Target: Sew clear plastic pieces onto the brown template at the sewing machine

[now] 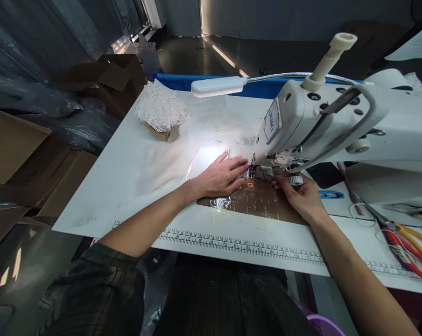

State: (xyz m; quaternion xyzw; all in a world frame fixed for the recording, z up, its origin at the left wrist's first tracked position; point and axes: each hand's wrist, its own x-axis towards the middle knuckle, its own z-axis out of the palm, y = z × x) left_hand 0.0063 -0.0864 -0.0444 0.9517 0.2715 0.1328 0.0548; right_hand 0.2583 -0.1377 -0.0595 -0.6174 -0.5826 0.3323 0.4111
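My left hand [221,176] lies flat with its fingers spread, just left of the needle area of the white JUKI sewing machine [291,119]. Its fingertips reach to the presser foot [252,171]. Beneath and beside it is a brown surface under clear, shiny film [256,205], with a small red mark. At the right of the needle, my right hand [300,191] has its thumb and fingers drawn together below the machine head. What is between those fingers, if anything, is too small and partly hidden. Pale sheer material [165,163] spreads over the table at the left.
A bundle of white lace [164,107] sits on the white table [102,186]. Scissors with orange and red handles [407,238] and a blue tool [331,195] lie at the right. A lamp [218,87] overhangs the back. Cardboard boxes [22,154] stand left; a printed ruler [225,244] lines the front.
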